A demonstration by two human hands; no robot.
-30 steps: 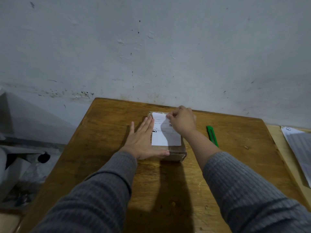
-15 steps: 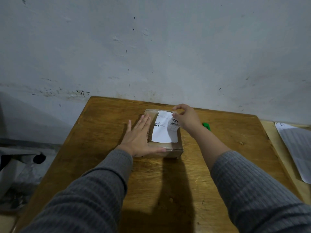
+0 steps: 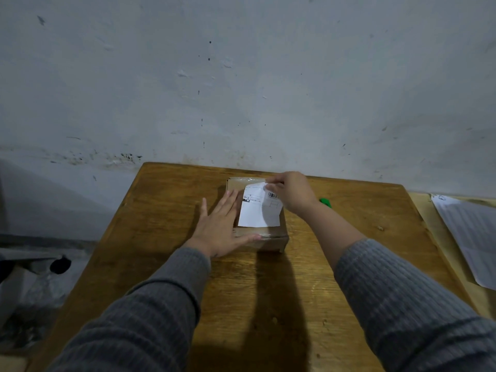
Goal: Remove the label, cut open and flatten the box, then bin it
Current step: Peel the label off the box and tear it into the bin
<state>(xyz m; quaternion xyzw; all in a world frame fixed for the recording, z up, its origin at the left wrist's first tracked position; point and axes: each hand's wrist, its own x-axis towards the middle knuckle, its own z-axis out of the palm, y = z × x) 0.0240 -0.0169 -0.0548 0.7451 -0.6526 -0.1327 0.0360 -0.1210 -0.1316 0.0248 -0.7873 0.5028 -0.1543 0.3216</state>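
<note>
R hand pinches far corner of white paper label; label runs toward wearer. L hand flat, holding nothing, braces small brown cardboard box.

The right hand covers the far right corner of the box and most of the green tool lying just right of the box. The label's print is too small to read. The left hand hides the box's left side. Right of the box, the papers are cut by the frame edge.
</note>
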